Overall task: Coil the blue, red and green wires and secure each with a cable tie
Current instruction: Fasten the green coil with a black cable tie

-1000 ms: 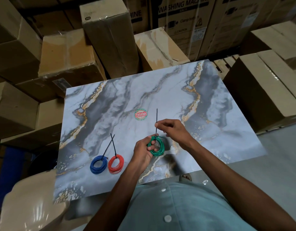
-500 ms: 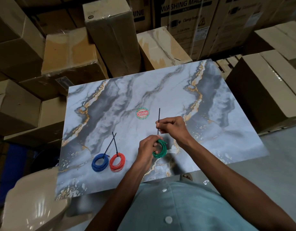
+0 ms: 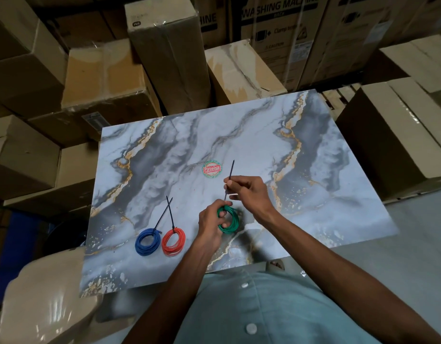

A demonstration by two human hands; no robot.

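My left hand [image 3: 212, 222] grips the green wire coil [image 3: 233, 223] just above the marble-patterned table [image 3: 264, 145], fingers through its middle. My right hand [image 3: 249, 192] pinches the tail of a black cable tie [image 3: 230, 170] that rises from the top of the green coil and points away from me. The blue coil [image 3: 147, 242] and the red coil [image 3: 174, 241] lie side by side on the table at the near left. Each has a black tie around it, and the two tails cross above them.
A round red and green sticker [image 3: 211, 169] is stuck at the table's middle. Cardboard boxes [image 3: 169, 53] stack closely along the far and left sides, and one large box [image 3: 393, 145] stands at the right. A shiny beige chair back [image 3: 40, 301] sits at the near left.
My right hand has drawn the tie's tail a little farther up and away from the green coil. The left hand has shifted its hold on the coil slightly. The blue and red coils have not moved.
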